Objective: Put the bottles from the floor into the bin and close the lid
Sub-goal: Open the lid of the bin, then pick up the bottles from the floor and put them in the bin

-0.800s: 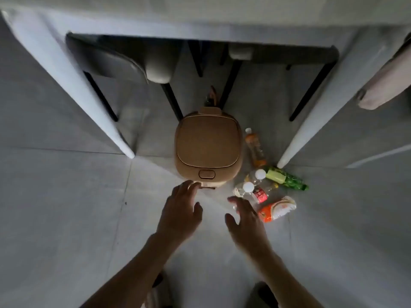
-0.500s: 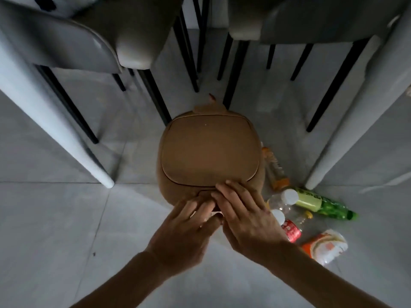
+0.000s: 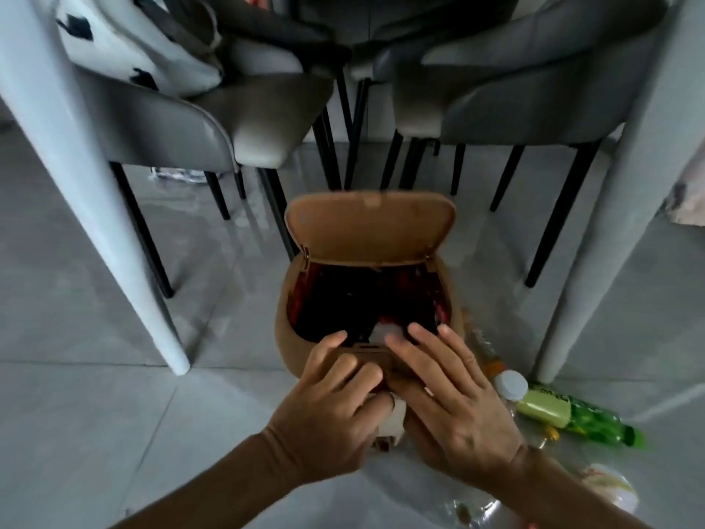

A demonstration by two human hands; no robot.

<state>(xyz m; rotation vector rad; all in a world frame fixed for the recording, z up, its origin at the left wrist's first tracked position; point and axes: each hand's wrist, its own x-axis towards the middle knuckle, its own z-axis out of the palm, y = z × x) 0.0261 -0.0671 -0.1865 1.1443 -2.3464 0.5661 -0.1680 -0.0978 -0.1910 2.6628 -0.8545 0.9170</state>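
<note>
A small tan bin (image 3: 284, 330) stands on the floor with its lid (image 3: 370, 231) swung up and back, showing a dark inside with red scraps. My left hand (image 3: 332, 410) and my right hand (image 3: 450, 399) both rest flat on the bin's front rim by the latch, fingers spread, holding nothing. Right of the bin lie the bottles: an orange one (image 3: 484, 353) against the bin wall, a white-capped clear one (image 3: 511, 385), a green one (image 3: 572, 414) on its side, and an orange-and-white one (image 3: 606, 486) near my right forearm.
Two grey chairs (image 3: 244, 120) with black legs stand behind the bin under a table. White table legs (image 3: 95, 185) flank the bin left and right. A clear plastic bottle (image 3: 477, 513) lies at the bottom edge. Grey tiled floor stretches to the left.
The bin's lid was down and has sprung up. My head has come lower and closer. Both hands stay at the front rim, now spread a little further apart.
</note>
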